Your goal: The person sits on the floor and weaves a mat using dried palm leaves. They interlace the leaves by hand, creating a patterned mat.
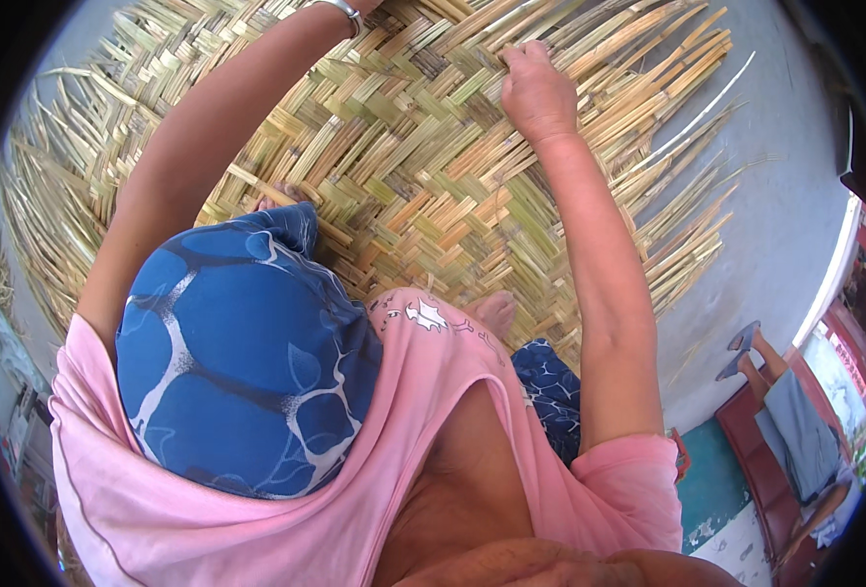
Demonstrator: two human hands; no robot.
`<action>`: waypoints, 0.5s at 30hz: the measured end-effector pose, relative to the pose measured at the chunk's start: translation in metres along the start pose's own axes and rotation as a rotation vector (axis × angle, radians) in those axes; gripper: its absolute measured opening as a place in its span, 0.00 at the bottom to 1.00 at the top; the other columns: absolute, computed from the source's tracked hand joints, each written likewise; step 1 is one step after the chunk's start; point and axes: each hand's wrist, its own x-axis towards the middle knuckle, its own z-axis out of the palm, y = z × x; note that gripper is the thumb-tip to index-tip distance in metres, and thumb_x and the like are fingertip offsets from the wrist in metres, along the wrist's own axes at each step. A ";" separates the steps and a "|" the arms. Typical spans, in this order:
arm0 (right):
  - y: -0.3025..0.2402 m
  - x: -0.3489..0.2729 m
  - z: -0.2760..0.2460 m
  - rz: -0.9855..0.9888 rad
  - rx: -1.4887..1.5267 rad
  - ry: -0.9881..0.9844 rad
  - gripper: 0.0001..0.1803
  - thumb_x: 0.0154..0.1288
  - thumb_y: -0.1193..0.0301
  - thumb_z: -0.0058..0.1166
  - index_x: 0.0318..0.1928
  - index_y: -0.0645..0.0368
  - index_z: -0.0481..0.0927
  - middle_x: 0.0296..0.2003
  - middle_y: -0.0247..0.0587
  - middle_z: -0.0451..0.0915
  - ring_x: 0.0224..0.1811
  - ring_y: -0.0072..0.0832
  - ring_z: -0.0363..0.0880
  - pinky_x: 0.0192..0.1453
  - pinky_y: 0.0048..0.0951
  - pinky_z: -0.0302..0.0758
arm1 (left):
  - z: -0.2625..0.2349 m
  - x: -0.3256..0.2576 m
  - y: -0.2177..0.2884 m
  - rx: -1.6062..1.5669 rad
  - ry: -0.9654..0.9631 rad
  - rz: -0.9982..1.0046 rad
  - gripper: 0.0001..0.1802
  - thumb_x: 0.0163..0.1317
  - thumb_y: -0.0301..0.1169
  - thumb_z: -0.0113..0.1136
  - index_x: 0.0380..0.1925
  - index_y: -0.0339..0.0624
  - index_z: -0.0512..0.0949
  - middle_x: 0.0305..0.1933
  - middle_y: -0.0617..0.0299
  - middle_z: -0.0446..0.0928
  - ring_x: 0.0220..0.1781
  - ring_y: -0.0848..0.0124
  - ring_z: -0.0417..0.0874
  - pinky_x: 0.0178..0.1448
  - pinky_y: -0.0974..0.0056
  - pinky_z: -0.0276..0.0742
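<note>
Two pink sleeves point(633, 474) are seen closest, joined to a loose pink top point(257, 533) on which a small white-and-dark print is shown. One raised knee is covered by blue cloth point(247, 362) patterned with pale, net-like lines, and more cloth of the same kind is glimpsed beside the right forearm. A bare foot point(496, 311) is rested on the woven mat point(423, 191), and the toes point(281, 198) of the other are partly hidden by the blue cloth. The mat is spread beneath and ahead of the body, its flat, pale green and straw-coloured strips crossed in slanting bands, with long loose ends fanned out at both sides. Over its upper right part the right hand point(540, 95) is held narrow, its fingers curled in against the strips; whether one is pinched cannot be told. A silvery bracelet point(345, 14) is worn on the left wrist, while the left hand point(370, 4) is mostly cut off by the upper edge, so its state cannot be told. Beyond the mat, grey floor point(775, 176) is exposed, and at the far right another person point(795, 430) in sandals point(736, 365) is seen beside a dark red surface point(751, 450).
</note>
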 end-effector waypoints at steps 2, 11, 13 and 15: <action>0.000 0.003 -0.004 -0.043 -0.015 -0.030 0.14 0.67 0.69 0.53 0.52 0.48 0.82 0.47 0.41 0.80 0.40 0.48 0.85 0.45 0.49 0.83 | -0.002 0.008 -0.008 -0.163 0.001 -0.021 0.09 0.65 0.20 0.58 0.44 0.39 0.83 0.32 0.58 0.82 0.29 0.68 0.83 0.30 0.61 0.82; -0.019 0.063 -0.006 -0.129 0.272 0.289 0.20 0.65 0.59 0.60 0.54 0.54 0.83 0.50 0.51 0.84 0.49 0.49 0.84 0.54 0.45 0.80 | -0.039 0.021 -0.015 -0.611 -0.270 -0.133 0.06 0.66 0.19 0.57 0.39 0.42 0.80 0.38 0.57 0.83 0.39 0.63 0.86 0.49 0.57 0.87; -0.046 0.081 -0.013 -0.036 0.421 0.125 0.28 0.57 0.55 0.69 0.54 0.59 0.82 0.52 0.64 0.81 0.55 0.52 0.82 0.60 0.45 0.77 | -0.046 0.014 -0.008 -0.649 -0.377 -0.145 0.05 0.67 0.21 0.58 0.38 0.43 0.79 0.38 0.58 0.83 0.37 0.64 0.85 0.49 0.58 0.86; -0.061 0.092 -0.020 0.056 0.356 0.006 0.26 0.58 0.55 0.67 0.49 0.60 0.84 0.46 0.61 0.84 0.50 0.52 0.84 0.55 0.48 0.79 | -0.052 0.017 -0.005 -0.653 -0.464 -0.178 0.04 0.67 0.22 0.58 0.37 0.44 0.79 0.37 0.60 0.83 0.37 0.65 0.84 0.46 0.58 0.84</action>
